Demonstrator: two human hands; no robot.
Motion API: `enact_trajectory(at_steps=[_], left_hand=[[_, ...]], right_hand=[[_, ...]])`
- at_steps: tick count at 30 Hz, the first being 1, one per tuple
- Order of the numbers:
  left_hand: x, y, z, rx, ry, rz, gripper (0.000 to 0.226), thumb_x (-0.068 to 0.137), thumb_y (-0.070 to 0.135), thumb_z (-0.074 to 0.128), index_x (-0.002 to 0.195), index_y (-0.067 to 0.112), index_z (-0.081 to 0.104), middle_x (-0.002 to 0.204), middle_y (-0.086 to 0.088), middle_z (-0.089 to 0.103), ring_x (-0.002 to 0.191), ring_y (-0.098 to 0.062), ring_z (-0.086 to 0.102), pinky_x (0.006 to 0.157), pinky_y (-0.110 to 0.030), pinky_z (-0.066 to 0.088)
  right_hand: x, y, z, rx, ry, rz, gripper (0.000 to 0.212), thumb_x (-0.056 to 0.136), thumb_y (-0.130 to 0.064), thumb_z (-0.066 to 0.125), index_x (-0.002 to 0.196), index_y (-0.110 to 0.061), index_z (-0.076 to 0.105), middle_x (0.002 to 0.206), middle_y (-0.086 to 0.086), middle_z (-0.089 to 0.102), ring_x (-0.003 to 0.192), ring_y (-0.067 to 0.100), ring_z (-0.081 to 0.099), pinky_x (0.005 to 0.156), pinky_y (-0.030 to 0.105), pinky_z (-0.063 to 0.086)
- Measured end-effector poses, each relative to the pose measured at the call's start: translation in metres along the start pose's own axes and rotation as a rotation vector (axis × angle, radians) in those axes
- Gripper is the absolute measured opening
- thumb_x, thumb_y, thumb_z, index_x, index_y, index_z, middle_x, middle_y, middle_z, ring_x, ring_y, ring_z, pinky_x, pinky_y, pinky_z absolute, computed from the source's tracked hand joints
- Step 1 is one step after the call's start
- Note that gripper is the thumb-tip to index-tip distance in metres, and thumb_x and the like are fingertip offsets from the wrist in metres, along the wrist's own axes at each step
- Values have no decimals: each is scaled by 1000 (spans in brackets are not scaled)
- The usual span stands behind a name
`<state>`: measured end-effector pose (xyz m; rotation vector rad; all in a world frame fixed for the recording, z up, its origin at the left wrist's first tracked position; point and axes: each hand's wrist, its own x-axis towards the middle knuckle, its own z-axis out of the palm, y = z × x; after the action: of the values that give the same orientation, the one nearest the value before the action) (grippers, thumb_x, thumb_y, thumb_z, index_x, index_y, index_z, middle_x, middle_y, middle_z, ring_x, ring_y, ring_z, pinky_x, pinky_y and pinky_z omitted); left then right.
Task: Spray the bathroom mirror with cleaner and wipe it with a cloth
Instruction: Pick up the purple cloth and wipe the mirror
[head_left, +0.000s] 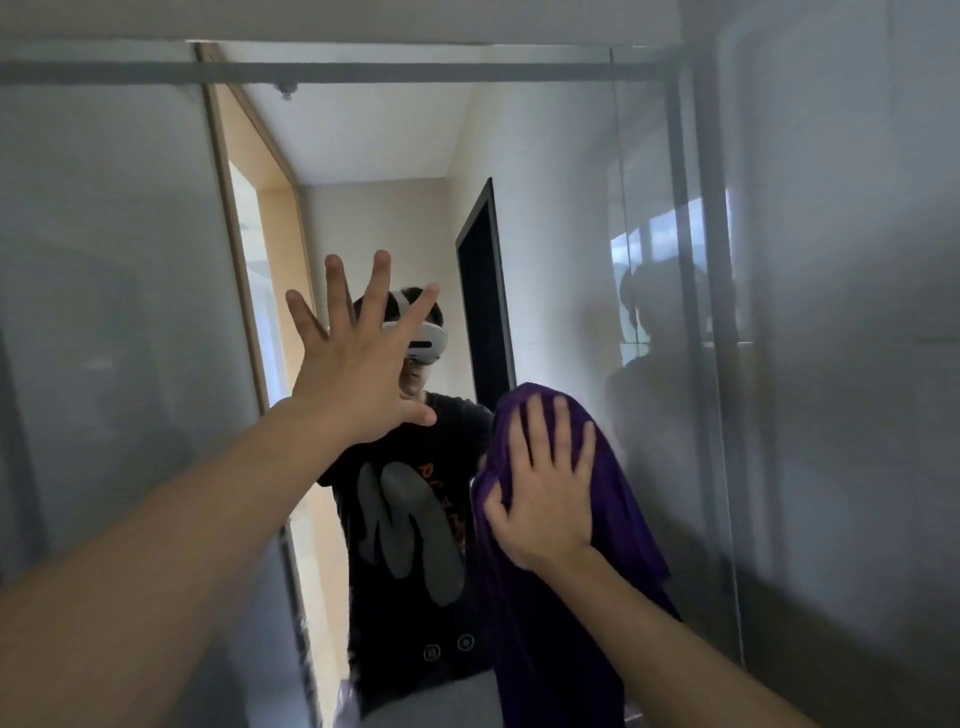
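Note:
The bathroom mirror (561, 218) fills most of the view, its right edge running down near the grey wall. A purple cloth (613, 499) hangs flat against the glass at the lower middle right. My right hand (545, 488) presses on the cloth with straight fingers, the thumb at the cloth's left edge. My left hand (358, 364) is raised at the centre with all fingers spread wide, held up at the glass and holding nothing. No spray bottle is in view.
The mirror reflects a person in a dark T-shirt and white headset, a corridor, a wooden door frame (244, 249) and a dark doorway (483, 296). A glossy grey wall (841, 364) stands on the right.

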<state>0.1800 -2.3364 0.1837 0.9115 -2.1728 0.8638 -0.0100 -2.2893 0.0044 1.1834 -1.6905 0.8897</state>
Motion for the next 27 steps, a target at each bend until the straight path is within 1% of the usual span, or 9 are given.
enact_trajectory(at_steps=[2,4,6,8,11,14,18,23,27], left_hand=[[-4,15,1,-60,8,45,131,68,54,82,154,47,-15,164,-4,-30,150,-42,-25,112,-79,-1],[-11,40,8,-78,44,150,118,73,34,74,156,45,-10,167,-3,-23,152,-40,-18,113,-78,4],[-17,63,18,-103,44,192,101,80,39,61,156,45,-7,168,-1,-22,152,-39,-20,114,-77,1],[-19,72,31,-51,36,176,91,87,53,50,156,45,-9,166,-2,-27,150,-39,-27,114,-76,-6],[-19,69,46,72,99,182,93,86,65,43,157,42,-12,166,-6,-29,149,-42,-29,111,-75,-10],[-19,70,53,108,171,202,95,82,66,41,160,37,-5,168,-11,-20,151,-45,-22,110,-77,-7],[-17,73,63,111,245,208,91,84,68,36,162,32,5,169,-14,-13,152,-48,-15,111,-80,0],[-13,72,75,117,319,226,91,86,72,34,162,29,9,169,-17,-9,151,-52,-11,107,-84,2],[-13,72,75,112,338,227,92,86,71,38,162,30,6,169,-19,-5,151,-54,-6,107,-84,3]], right_hand=[[-15,3,2,-15,-54,-171,85,85,-48,50,159,-16,25,169,9,18,159,33,0,124,65,4],[-30,10,3,-30,-99,-284,85,85,-49,52,159,-18,26,168,7,21,159,32,1,124,63,0],[-45,21,3,-53,-132,-329,85,86,-50,53,160,-18,26,166,6,25,158,32,10,124,63,-3],[-57,34,2,-75,-149,-331,84,86,-51,54,159,-18,28,165,4,28,156,32,15,124,62,-5],[-70,60,2,-87,-182,-308,83,83,-49,53,157,-18,31,164,4,29,155,32,18,125,60,-6],[-82,96,5,-122,-198,-216,83,79,-47,51,153,-14,34,160,10,39,152,36,21,124,60,0],[-106,152,7,-147,-198,14,84,71,-40,47,146,-4,35,152,24,48,147,40,27,120,63,15],[-133,176,15,-55,-97,211,85,74,-35,42,148,4,29,152,36,41,146,43,25,118,58,19],[-148,153,26,85,-17,404,88,74,-27,39,154,7,23,159,33,32,150,42,20,121,63,18]])
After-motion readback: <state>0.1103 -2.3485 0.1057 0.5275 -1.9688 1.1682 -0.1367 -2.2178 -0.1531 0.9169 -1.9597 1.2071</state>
